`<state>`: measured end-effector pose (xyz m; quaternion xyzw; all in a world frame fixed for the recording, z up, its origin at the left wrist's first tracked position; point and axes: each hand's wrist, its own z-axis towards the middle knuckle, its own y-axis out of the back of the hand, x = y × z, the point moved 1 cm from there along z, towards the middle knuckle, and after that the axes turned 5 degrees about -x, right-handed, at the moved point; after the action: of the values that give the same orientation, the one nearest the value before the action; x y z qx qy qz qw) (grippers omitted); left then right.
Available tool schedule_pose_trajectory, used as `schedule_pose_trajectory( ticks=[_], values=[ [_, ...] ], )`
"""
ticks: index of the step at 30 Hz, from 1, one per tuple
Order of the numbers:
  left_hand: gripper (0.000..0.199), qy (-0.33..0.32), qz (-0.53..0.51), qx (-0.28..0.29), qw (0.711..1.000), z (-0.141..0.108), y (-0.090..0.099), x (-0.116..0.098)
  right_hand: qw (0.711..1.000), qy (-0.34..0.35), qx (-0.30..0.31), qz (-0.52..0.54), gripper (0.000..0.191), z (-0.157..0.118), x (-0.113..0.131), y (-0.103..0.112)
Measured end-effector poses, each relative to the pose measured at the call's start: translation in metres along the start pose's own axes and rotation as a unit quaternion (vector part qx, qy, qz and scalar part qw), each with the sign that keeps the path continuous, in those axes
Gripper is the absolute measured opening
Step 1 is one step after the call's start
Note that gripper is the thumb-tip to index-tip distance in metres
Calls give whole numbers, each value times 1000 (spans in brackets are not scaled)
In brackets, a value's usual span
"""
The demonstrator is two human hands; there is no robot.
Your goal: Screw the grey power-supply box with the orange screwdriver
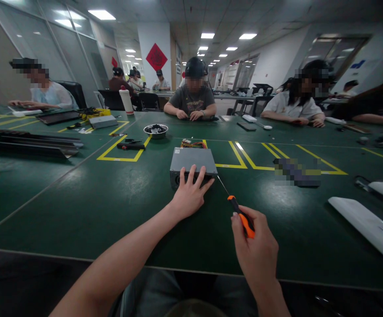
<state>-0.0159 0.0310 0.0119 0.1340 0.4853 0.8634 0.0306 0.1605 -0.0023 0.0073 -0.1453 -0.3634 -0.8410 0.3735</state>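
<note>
Left hand (189, 200), fingers spread, rests over the front of the box (194, 159), which sits mid-table, top panel on; whether any screws are out cannot be told. Right hand (259, 242) is wrapped around the screwdriver (232, 200), its tip by the box's near right corner, contact unclear. Room to move runs from the bowl (152, 135), beyond and left, to the white case (365, 224); the table's (119, 229) near edge lies well apart from the box.
</note>
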Motion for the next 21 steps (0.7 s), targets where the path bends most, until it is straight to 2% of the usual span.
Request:
schedule_pose_trajectory(
  ticks=[4,9,14,21],
  values=[
    [57,6,-11,-1,1000,-1,-1,1,1000,-4,-24,9,22,-3,-5,3],
    [52,2,-51,-15,999,-2,-1,6,1000,-4,-16,9,21,-7,-7,-6],
    [35,79,-93,-55,991,-1,-4,18,998,29,26,48,18,-9,1,-18],
    [48,97,-128,-93,983,0,-11,24,996,51,47,61,17,-6,11,-29]
  ],
)
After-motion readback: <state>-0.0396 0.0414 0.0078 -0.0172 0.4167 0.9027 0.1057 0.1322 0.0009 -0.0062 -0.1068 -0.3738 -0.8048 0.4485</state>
